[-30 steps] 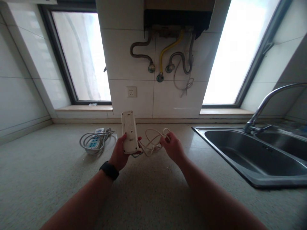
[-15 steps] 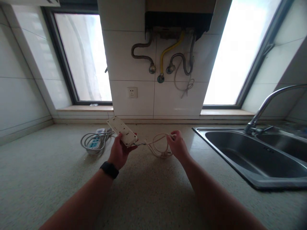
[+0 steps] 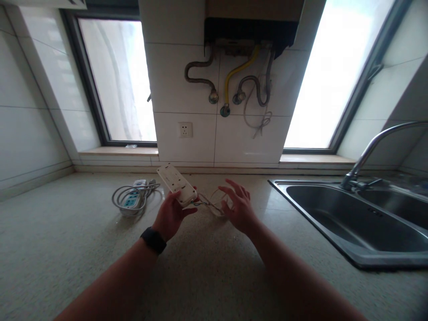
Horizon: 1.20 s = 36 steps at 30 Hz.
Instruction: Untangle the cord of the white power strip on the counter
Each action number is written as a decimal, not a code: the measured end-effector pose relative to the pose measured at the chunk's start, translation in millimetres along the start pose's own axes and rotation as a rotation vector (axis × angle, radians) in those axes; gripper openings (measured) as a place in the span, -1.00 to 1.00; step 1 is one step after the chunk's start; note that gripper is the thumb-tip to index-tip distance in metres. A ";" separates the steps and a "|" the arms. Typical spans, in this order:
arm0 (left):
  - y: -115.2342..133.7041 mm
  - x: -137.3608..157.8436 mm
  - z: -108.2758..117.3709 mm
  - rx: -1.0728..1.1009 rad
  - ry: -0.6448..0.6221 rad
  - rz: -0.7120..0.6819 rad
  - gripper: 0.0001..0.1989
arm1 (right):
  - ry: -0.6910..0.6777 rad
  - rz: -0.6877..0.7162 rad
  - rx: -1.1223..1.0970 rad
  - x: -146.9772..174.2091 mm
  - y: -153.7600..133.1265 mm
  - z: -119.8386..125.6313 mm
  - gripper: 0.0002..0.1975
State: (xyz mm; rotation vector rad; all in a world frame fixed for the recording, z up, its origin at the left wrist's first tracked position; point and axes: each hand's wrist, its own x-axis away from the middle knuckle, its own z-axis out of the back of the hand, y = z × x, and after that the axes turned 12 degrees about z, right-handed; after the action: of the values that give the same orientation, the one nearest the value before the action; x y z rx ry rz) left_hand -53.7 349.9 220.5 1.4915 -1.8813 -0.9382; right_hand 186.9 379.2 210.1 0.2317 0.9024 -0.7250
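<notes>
My left hand [image 3: 171, 213] grips a white power strip [image 3: 177, 183] by its near end. The strip is tilted, with its back, dotted with small holes, facing me. From that near end a pale cord [image 3: 214, 206] runs to the right in loose loops close to the countertop. Over the loops is my right hand [image 3: 238, 206], its fingers spread and nothing visibly gripped. Its fingers partly hide the cord, so I cannot tell whether they touch it. Left of the strip, a second power strip [image 3: 132, 198] with blue sockets lies wrapped in its grey cord.
A steel double sink [image 3: 321, 223] with a curved faucet [image 3: 371, 142] is set into the countertop [image 3: 207, 276] on the right. A wall socket [image 3: 185, 129] sits on the tiles behind. Hoses and a yellow pipe [image 3: 230, 73] hang below a dark wall unit [image 3: 250, 33].
My right hand has let go of the cord, opened and moved slightly left and nearer. The cord loops have dropped lower. My left hand has shifted the power strip slightly right.
</notes>
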 end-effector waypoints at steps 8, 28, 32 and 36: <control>-9.7 8.0 -16.0 -0.103 -0.092 -0.009 -0.58 | -0.219 0.113 -0.268 2.4 -30.8 -2.7 -0.30; -1.3 1.3 -15.8 0.015 0.070 -0.118 -0.57 | -0.078 0.073 -0.163 1.3 10.4 -10.5 -0.95; 0.4 -2.5 -8.1 0.022 0.121 -0.115 -0.56 | 0.012 -0.109 -0.214 0.9 17.8 -12.1 -0.91; -2.2 -5.3 -3.0 -0.014 0.127 -0.122 -0.56 | 0.127 -0.267 -0.346 0.8 23.6 -16.6 -0.79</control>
State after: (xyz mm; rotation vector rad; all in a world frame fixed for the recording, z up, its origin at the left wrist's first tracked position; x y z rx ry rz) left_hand -48.8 354.3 220.6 1.6330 -1.7067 -0.8871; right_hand 192.3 404.2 196.7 -0.1541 1.1770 -0.7915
